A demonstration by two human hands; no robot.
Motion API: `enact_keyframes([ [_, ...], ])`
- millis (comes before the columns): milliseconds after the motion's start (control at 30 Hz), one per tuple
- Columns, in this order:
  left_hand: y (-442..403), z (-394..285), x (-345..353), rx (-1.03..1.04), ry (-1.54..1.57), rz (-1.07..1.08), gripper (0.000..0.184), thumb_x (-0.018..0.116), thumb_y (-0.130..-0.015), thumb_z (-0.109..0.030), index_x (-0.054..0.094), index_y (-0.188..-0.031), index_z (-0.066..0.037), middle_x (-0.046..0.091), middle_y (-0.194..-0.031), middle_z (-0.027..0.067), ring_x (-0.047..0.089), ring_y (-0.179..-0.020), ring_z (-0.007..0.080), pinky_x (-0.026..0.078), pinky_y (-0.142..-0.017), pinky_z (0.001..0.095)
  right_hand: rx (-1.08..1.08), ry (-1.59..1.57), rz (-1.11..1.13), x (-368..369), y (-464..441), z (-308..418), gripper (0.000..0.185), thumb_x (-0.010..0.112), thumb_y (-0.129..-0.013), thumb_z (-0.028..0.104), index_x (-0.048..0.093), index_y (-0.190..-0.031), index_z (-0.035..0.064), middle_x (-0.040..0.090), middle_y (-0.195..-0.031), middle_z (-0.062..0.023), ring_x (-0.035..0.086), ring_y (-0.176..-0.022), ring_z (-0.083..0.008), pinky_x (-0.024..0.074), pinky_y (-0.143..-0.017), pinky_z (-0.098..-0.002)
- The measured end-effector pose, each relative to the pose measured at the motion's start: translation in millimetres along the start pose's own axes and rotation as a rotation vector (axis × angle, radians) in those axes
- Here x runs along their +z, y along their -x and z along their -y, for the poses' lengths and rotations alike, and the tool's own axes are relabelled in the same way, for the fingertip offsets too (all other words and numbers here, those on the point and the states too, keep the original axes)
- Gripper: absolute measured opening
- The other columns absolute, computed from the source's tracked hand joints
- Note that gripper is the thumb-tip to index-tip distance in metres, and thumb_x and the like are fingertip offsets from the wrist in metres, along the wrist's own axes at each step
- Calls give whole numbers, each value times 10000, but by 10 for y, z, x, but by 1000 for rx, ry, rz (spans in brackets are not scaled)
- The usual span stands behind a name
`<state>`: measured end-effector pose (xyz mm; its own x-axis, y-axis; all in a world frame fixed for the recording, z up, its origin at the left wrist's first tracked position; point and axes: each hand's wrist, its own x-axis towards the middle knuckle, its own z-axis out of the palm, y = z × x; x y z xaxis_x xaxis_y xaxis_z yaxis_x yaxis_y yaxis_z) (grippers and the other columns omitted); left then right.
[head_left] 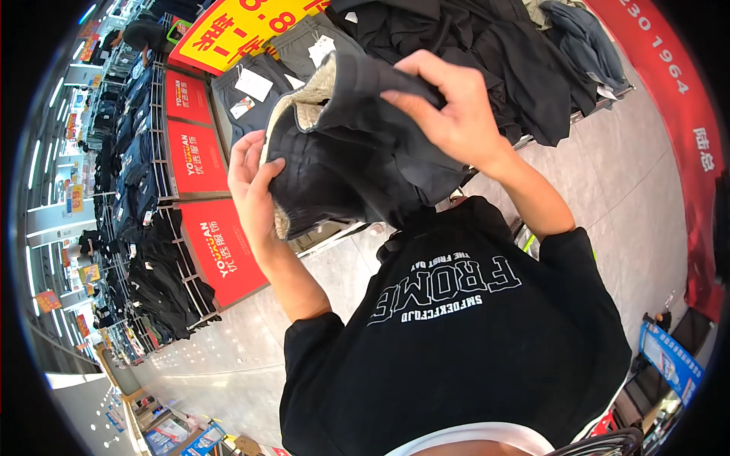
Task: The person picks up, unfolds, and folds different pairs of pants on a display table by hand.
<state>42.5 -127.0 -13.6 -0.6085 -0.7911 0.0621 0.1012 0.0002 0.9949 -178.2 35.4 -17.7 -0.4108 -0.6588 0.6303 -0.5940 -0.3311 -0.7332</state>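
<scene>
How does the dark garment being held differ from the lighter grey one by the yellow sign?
The dark garment is held by the left hand and right hand; the grey garment lies unheld. The dark garment's opening shows a cream fleecy lining; the grey garment shows none, but a white tag. Both are cloth.

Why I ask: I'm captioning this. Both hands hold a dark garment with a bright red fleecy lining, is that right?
Not quite: the fleecy lining is cream, not bright red, as the head view shows. The left hand and right hand do hold a dark garment.
</scene>
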Motion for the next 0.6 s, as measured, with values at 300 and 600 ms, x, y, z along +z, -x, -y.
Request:
enact_keyframes([
  [300, -65, 94, 93, -22, 21, 49, 418, 548, -734, 71, 514, -1144, -3, 529, -1156, 122, 510, -1067, 164, 402, -886, 248, 147, -29, 98, -122, 1, -248, 226, 688, -833, 183, 599, -937, 3, 593, -689, -84, 502, -560, -109, 396, -510, -275],
  [600, -90, 317, 226, -119, 209, 2, 308, 543, -758, 64, 535, -1047, -42, 566, -1037, 85, 567, -947, 154, 456, -835, 275, 212, -90, 322, -102, 90, -183, 268, 688, -857, 155, 552, -1020, -8, 561, -795, -25, 468, -705, -41, 401, -622, -220],
])
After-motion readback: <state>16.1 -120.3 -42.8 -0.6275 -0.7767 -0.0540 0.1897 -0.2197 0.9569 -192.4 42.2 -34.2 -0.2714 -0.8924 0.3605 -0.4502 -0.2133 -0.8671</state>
